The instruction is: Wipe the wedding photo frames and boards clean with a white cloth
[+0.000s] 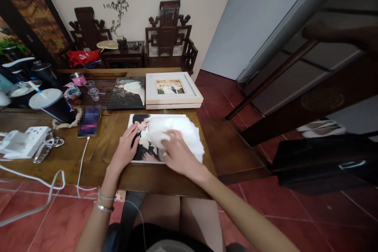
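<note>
A large photo print (146,143) lies flat at the table's front edge and shows a couple in dark and white clothes. My left hand (125,145) rests on its left side, fingers stretched out and lying flat. On the print's right part is a crumpled white tissue (189,138) with ragged edges, hiding much of the picture. My right hand (178,151) presses on the tissue with bent fingers gripping part of it.
Behind the print are a dark photo panel (125,92) and stacked pale picture frames (174,90). To the left stand a lidded black cup (53,104), a phone (89,121) on a white cable, and a power strip (28,141). A dark wooden chair (307,98) is at right.
</note>
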The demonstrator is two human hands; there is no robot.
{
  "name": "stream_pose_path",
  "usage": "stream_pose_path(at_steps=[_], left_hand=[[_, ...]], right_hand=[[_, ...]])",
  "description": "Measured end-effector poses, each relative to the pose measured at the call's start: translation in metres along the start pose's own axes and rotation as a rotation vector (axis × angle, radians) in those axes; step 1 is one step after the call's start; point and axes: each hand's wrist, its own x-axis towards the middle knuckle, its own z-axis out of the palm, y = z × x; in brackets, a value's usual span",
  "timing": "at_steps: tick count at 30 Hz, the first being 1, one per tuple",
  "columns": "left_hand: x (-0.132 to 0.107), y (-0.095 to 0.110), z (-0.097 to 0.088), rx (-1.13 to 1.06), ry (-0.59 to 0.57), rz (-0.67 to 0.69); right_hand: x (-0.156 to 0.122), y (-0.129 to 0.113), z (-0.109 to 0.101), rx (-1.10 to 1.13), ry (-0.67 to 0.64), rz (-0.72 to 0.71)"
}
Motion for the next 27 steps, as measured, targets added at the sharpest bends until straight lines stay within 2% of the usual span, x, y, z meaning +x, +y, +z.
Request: stream_pose_path(at_steps=[4, 7, 10, 13, 16, 18, 21, 24, 27], left_hand=[[0.000, -0.001, 0.001, -0.014, 0.014, 0.027], [-0.001, -0.002, 0.002, -0.031, 0.031, 0.037], [-0.001, -0.001, 0.002, -0.039, 0.036, 0.019], [-0.001, 0.000, 0.001, -0.048, 0.029, 0.019], [-0.002, 0.000, 0.000, -0.045, 0.019, -0.004], [-0.002, 0.001, 0.000, -0.038, 0.014, -0.023], [-0.001, 0.001, 0.001, -0.033, 0.014, -0.025], [-0.001, 0.001, 0.001, -0.023, 0.010, -0.015], [-0.001, 0.003, 0.000, -0.025, 0.014, -0.014]], right_hand=[[0.056, 0.008, -0.002, -0.078, -0.055, 0.112], [0.070, 0.004, 0.007, -0.081, -0.072, 0.099], [0.049, -0.006, 0.018, -0.056, -0.084, 0.038], [0.003, -0.021, 0.025, 0.021, -0.065, -0.069], [-0.044, -0.033, 0.018, 0.113, -0.062, -0.145], [-0.064, -0.033, 0.008, 0.158, -0.100, -0.150], [-0.069, -0.019, -0.009, 0.203, -0.131, -0.094], [-0.054, 0.001, -0.022, 0.175, -0.065, 0.059], [-0.032, 0.006, -0.028, 0.077, -0.019, 0.206]])
